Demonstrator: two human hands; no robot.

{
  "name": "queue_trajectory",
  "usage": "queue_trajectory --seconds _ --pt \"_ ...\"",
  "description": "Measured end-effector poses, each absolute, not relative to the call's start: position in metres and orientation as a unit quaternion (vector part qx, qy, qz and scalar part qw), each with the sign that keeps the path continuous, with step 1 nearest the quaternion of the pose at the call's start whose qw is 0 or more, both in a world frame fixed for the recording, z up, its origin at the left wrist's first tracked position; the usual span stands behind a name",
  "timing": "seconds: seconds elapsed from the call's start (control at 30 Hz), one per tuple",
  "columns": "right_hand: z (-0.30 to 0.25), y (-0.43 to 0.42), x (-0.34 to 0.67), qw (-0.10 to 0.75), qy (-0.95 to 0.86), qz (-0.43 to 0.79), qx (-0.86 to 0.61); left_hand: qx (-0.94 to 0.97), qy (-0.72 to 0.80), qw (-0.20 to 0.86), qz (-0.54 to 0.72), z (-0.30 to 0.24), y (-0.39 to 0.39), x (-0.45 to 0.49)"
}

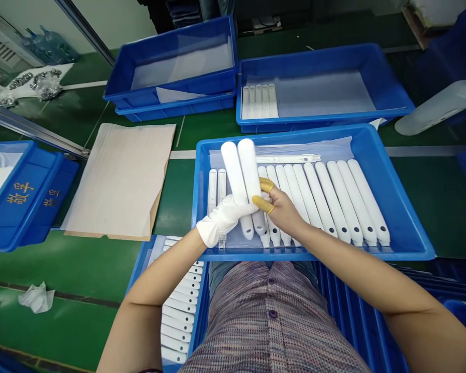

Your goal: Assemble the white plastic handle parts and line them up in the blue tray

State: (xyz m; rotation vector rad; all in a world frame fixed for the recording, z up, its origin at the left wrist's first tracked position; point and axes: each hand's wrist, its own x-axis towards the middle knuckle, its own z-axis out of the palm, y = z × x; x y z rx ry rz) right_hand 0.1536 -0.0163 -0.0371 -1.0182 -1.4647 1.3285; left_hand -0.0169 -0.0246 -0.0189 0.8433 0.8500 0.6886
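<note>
My left hand (226, 216), in a white glove, is closed around two long white plastic handles (235, 173) with rounded ends. They are held side by side above a blue tray (406, 228), fanning slightly apart. My right hand (281, 207) wears yellow finger cots on the thumb and a finger, which pinch the edge of the right-hand piece. Below, a row of similar white handles (334, 202) lies in the tray, each with a dark dot near its lower end. Two narrower white strips (212, 191) lie at the tray's left, and another strip (287, 158) lies crosswise at the back.
Behind stand a blue bin (318, 57) with several white pieces and stacked blue bins (171, 39). Brown-edged sheets (120, 181) lie left. Another tray of handles (180, 311) sits below left. A clear-wrapped roll (438, 109) is at the right.
</note>
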Motion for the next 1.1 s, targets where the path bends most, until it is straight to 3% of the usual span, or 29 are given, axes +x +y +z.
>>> queue_trajectory --seconds 0.13,0.23,0.47,0.9,1.1 --pt "-0.025 -0.007 0.159 0.546 -0.446 0.589 -0.395 0.362 0.372 0.712 0.472 0.002 -0.006 -0.009" --pt "-0.017 -0.001 0.161 0.565 -0.355 0.652 -0.360 0.315 0.366 0.684 0.547 0.003 0.000 -0.001" --pt "-0.014 0.000 0.165 0.506 -0.201 0.787 -0.291 0.289 0.308 0.733 0.533 -0.008 -0.001 0.016" --pt "-0.029 0.004 0.158 0.502 -0.205 0.778 -0.318 0.189 0.292 0.809 0.474 -0.021 0.001 0.004" --pt "-0.041 0.004 0.153 0.513 -0.236 0.759 -0.323 0.202 0.359 0.780 0.472 -0.025 0.004 0.003"
